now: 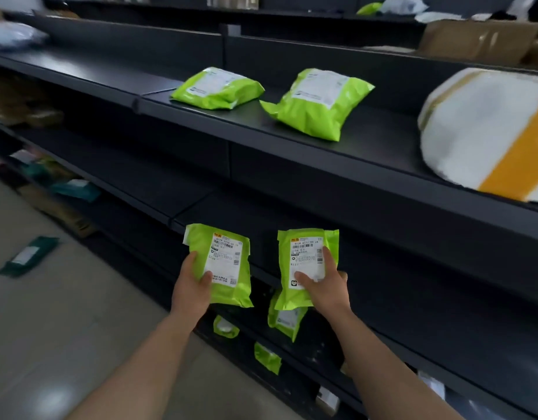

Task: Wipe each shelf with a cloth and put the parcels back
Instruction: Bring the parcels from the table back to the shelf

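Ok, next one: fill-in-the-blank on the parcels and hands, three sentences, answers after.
The left hand grips the left parcel and the right hand the right parcel; both are ____.
On the shelf with the white bundle lie ____ parcels of that colour.
The dark teal parcel at lower left lies on the ____.
Missing words: green; two; floor.

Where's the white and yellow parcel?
The white and yellow parcel lies on the shelf, far right in the head view, right of a green parcel.

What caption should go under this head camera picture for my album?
Left hand holds one green parcel, right hand a second parcel, below a dark shelf bearing two more parcels.
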Demonstrator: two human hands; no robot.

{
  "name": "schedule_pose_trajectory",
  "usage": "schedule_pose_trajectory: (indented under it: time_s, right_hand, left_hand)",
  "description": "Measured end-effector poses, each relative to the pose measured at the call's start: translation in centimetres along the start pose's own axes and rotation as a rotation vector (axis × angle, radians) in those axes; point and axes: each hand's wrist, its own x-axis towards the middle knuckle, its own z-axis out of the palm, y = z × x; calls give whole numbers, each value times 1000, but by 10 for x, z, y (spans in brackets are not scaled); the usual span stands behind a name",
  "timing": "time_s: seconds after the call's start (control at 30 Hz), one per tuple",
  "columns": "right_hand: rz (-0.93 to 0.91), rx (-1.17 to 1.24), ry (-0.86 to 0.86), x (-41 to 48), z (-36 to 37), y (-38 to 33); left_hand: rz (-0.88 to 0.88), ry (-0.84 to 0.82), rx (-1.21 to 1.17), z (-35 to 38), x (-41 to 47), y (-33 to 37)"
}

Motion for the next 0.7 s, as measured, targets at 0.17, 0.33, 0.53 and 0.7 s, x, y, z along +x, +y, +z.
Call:
schedule_pose_trajectory:
  time_s: [0.17, 0.33, 0.53, 0.7]
  right_hand:
    - [24, -16, -26, 54, 20, -17]
    - [37, -46, -35, 103, 48, -30]
    - [92, -77, -2, 128, 73, -33]
    - [183, -92, 95, 143, 89, -36]
  left_hand:
    - [-13, 40, 35, 2, 52, -1]
    - [-92, 45, 31, 8, 111, -9]
    - [-103, -33, 70, 17, 169, -9]
    - [-35, -159, 144, 27, 225, 1]
